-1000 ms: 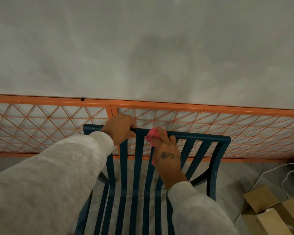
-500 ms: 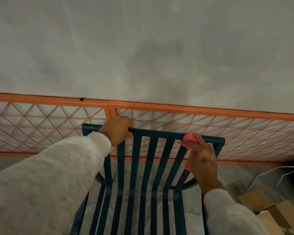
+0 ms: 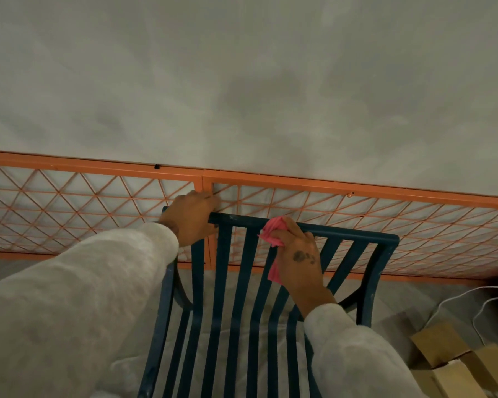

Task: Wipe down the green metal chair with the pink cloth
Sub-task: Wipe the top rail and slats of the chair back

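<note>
The dark green metal chair [image 3: 365, 239] stands below me, its slatted back towards the wall. My left hand [image 3: 189, 218] grips the left end of the top rail. My right hand [image 3: 298, 254] presses the bunched pink cloth [image 3: 273, 229] against the middle of the top rail; a strip of cloth hangs down under the palm. Both arms wear pale grey sleeves, and the left sleeve hides the chair's left side.
An orange metal lattice panel [image 3: 299, 183] leans along the grey wall right behind the chair. Cardboard boxes [image 3: 454, 360] sit on the floor at the lower right, with white cables [image 3: 457, 297] beside them. Pale sheeting covers the floor under the chair.
My right hand slid the cloth along the top rail to the right end, then back left to the middle. The left hand kept its grip on the rail.
</note>
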A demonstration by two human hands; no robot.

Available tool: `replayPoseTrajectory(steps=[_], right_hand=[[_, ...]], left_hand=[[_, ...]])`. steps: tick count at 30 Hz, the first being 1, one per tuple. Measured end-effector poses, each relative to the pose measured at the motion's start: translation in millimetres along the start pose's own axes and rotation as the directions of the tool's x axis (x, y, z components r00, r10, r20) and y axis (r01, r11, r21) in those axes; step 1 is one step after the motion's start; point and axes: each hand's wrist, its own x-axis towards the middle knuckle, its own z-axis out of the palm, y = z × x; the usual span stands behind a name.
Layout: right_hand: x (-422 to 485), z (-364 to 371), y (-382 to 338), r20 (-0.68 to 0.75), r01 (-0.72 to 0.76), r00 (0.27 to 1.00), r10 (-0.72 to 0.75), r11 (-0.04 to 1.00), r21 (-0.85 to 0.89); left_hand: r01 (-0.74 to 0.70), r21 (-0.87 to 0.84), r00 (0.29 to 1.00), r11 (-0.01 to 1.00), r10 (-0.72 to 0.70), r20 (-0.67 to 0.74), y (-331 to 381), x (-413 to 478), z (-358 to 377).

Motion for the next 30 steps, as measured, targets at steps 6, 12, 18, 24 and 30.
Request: replayPoseTrajectory(steps=[6,12,18,24,30], right_hand=[[6,10,-35,-0.051,0.068,0.997,-0.064,0.995,0.070],[13,15,-66,0.015,0.060,0.998,-0.060,0.997,0.055],[30,39,-81,0.064,0.066,0.995,-0.080,0.978,0.196],[38,38,-112,0.095,0.105,0.988,-0.125,0.977,0.188],[34,25,-117,0.239,0.105,0.966,-0.098,0.994,-0.016]], left_hand=[[0.085,-0.013,0.992,0.996,-0.083,0.095,-46,-18,-15],[0.106,-0.084,0.990,0.991,-0.097,0.105,-59,-14,-18],[0.138,-0.110,0.984,0.984,-0.123,0.130,-62,-7,-18],[0.120,-0.139,0.988,0.983,-0.105,0.111,-66,-9,-15],[0.107,-0.136,0.991,0.985,-0.094,0.099,-65,-10,-13]])
